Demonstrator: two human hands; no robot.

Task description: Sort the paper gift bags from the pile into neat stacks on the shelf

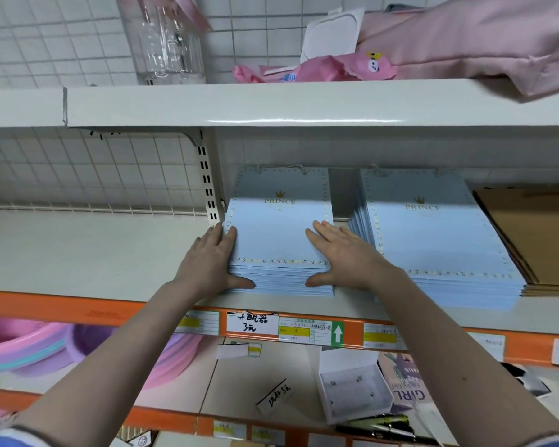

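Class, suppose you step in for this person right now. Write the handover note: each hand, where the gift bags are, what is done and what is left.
Left hand: open, fingers straight along the left side of the left stack of flat pale-blue paper "PRINCE" gift bags, thumb on its front edge.
Right hand: open, flat on top of that stack at its right side, thumb at the front edge.
Bags: a second pale-blue "PRINCE" stack lies to the right on the same white metal shelf, then a stack of flat brown paper bags.
Done: three stacks on the shelf.
Left: finish squaring the left stack. The source pile is not in view, so I cannot tell how many bags remain.
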